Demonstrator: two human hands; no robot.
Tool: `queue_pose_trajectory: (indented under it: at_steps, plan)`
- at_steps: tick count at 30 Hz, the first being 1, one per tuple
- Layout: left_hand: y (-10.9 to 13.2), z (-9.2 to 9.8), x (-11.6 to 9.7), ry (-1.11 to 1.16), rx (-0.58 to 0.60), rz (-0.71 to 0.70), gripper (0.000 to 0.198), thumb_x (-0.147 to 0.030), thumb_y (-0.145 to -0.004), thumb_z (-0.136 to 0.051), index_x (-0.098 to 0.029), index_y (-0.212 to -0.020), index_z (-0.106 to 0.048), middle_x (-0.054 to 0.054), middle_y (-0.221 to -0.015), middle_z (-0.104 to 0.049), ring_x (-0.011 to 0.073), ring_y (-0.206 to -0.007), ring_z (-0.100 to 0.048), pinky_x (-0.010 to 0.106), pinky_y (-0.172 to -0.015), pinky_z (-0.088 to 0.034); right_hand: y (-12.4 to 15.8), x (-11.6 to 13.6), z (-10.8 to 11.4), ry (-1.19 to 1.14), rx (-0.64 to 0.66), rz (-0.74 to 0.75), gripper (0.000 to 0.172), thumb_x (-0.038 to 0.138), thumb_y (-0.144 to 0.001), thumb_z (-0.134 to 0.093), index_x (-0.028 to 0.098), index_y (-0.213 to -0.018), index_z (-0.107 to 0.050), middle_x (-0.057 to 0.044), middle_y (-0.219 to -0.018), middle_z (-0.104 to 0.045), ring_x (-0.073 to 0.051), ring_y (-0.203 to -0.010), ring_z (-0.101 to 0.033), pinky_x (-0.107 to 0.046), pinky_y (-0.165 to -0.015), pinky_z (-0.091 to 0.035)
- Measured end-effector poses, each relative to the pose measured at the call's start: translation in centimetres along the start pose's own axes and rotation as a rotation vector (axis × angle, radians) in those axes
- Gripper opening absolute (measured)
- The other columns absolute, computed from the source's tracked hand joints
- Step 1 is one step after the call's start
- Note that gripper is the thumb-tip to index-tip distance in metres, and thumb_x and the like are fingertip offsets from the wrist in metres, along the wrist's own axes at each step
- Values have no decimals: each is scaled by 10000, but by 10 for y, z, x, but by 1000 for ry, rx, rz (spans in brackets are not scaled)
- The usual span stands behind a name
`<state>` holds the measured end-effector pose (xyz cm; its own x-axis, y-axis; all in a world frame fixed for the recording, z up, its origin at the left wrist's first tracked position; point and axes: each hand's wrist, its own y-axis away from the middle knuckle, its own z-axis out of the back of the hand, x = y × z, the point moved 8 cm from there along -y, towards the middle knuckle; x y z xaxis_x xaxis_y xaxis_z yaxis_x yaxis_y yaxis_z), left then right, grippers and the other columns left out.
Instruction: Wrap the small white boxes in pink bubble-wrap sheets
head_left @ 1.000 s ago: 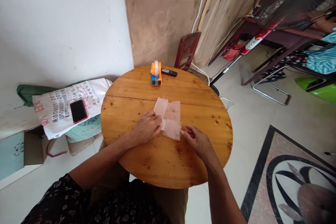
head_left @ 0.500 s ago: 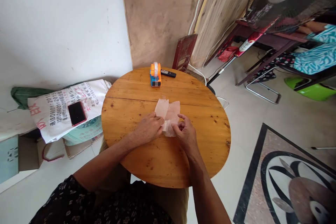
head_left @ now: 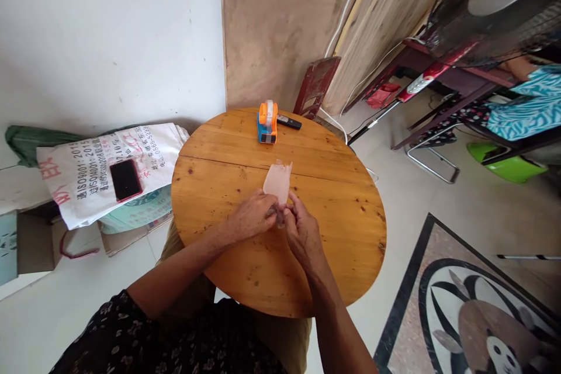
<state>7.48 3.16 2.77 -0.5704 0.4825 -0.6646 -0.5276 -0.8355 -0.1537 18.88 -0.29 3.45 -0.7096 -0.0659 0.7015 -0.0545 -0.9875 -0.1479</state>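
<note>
Near the middle of the round wooden table (head_left: 346,222), the left hand (head_left: 250,219) and right hand (head_left: 302,235) meet, fingers curled closed, each pinching the near end of the folded pink tissue (head_left: 278,180), which stretches away over the tabletop. At the table's far edge stands an orange tape dispenser (head_left: 267,121), with a black remote (head_left: 288,122) just beside it

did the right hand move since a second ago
Yes. The right hand slid left across the round table, away from its right edge, and now meets the left hand at the near end of the tissue.
</note>
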Motion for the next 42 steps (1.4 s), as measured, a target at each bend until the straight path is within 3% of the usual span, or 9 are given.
queue_pose_trajectory:
  at_steps: [6, 9, 13, 16, 20, 28, 32, 38, 42]
  plan:
    - [3, 3, 6, 154, -106, -18, 408, -182, -811, -583, -171, -1218, -570, 102, -1229, -640, 235, -1134, -576, 383, -987, -472, 10, 11, -3, 84, 52, 100, 496, 215, -911, -401, 160, -1401, -454, -117, -1132, -735, -220, -965, -707, -368, -852, -548]
    - [4, 7, 7, 224, -129, -1, 455, -152, -767, -584, -159, -1222, -567, 99, -1181, -650, 217, -1046, -608, 366, -941, -497, 10, 13, -6, 115, 103, 131, 526, 183, -897, -406, 160, -1422, -427, -124, -1159, -726, -220, -956, -707, -377, -865, -550]
    - [3, 9, 12, 276, -84, 157, 514, -223, -733, -648, -153, -1236, -572, 64, -1014, -673, 170, -792, -611, 313, -763, -527, 10, 17, -7, 217, 138, 175, 573, 145, -890, -373, 156, -1463, -374, -140, -1202, -709, -253, -995, -698, -401, -847, -553]
    - [-1, 11, 10, 260, -71, 173, 459, -291, -740, -674, -165, -1177, -607, 72, -1100, -664, 178, -830, -613, 323, -793, -522, 9, 16, -7, 271, 159, 170, 633, 105, -854, -370, 136, -1485, -335, -155, -1210, -705, -282, -995, -694, -423, -817, -555]
    - [-5, 4, 7, 220, -47, 107, 400, -206, -760, -612, -168, -1159, -611, 78, -1115, -656, 193, -905, -622, 335, -851, -517, 6, 14, -4, 198, 199, 175, 682, 74, -825, -370, 155, -1499, -308, -137, -1215, -706, -240, -915, -701, -418, -833, -550]
    - [-5, -4, 8, 101, -8, 107, 425, -206, -767, -572, -158, -1189, -583, 104, -1165, -636, 247, -1077, -605, 377, -948, -502, -24, -14, 14, -161, 189, 57, 443, 278, -896, -455, 167, -1319, -529, -79, -952, -753, -178, -777, -678, -316, -726, -550]
    - [-9, -2, 3, 38, 74, 47, 389, -176, -744, -542, -161, -1131, -583, 114, -1176, -619, 252, -1069, -605, 376, -953, -502, -55, -27, 38, 17, 59, 65, 381, 307, -895, -472, 177, -1218, -625, -68, -913, -698, -169, -693, -614, -321, -700, -528]
    - [-12, -2, 1, 20, 128, 31, 319, -165, -734, -521, -187, -1051, -550, 99, -1156, -618, 247, -1057, -601, 374, -946, -502, -85, -6, 21, 380, 180, 325, 500, 84, -845, -440, 273, -1262, -639, -97, -1265, -584, -151, -759, -600, -314, -722, -513]
    - [-11, -3, 0, 41, 133, 38, 332, -159, -735, -511, -194, -1065, -530, 95, -1191, -606, 252, -1081, -592, 384, -951, -500, -94, 2, 8, 466, 228, 401, 370, 68, -847, -455, 235, -1058, -708, -122, -1437, -480, -188, -878, -610, -352, -745, -517]
